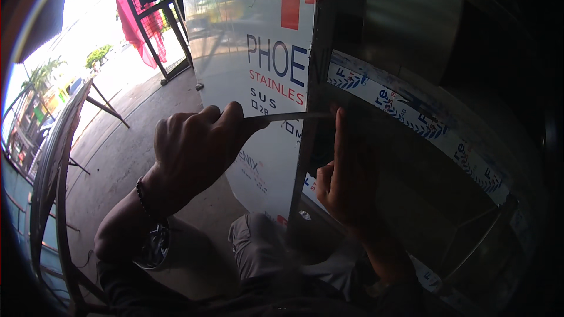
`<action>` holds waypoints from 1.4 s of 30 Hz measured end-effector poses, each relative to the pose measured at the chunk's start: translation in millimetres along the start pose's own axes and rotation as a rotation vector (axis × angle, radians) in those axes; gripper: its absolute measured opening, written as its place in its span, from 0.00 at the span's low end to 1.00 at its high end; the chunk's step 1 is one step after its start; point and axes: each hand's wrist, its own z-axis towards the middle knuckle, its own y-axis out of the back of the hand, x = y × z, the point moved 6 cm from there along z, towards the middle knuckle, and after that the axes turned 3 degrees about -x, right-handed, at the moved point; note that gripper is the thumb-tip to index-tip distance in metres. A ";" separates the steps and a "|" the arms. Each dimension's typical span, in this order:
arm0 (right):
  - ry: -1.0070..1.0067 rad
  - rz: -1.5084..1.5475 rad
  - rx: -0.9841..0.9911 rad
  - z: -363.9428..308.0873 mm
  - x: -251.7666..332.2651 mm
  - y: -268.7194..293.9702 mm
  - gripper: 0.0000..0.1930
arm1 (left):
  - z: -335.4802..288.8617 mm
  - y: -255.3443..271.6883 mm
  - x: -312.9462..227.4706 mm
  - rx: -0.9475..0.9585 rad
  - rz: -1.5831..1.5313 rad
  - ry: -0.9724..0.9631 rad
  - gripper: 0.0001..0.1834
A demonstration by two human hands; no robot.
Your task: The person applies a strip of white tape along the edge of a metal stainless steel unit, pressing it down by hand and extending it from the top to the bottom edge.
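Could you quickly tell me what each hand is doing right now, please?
Left hand: closed in a fist around a thin flat metal strip.
Right hand: holding nothing, index finger raised with its tip at the strip's far end, other fingers curled.

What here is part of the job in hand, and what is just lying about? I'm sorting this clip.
In the job:
left hand, gripping a thin blade
right hand, forefinger up at the blade's tip
steel sheet with white printed film
taped metal frame

Lying about:
red cloth on a dark rack
curved metal bars at the left
wristwatch
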 end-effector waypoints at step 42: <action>-0.107 0.077 0.222 -117.2 7.1 -60.5 0.45 | -105.8 -86.9 -39.7 0.046 -0.136 0.069 0.22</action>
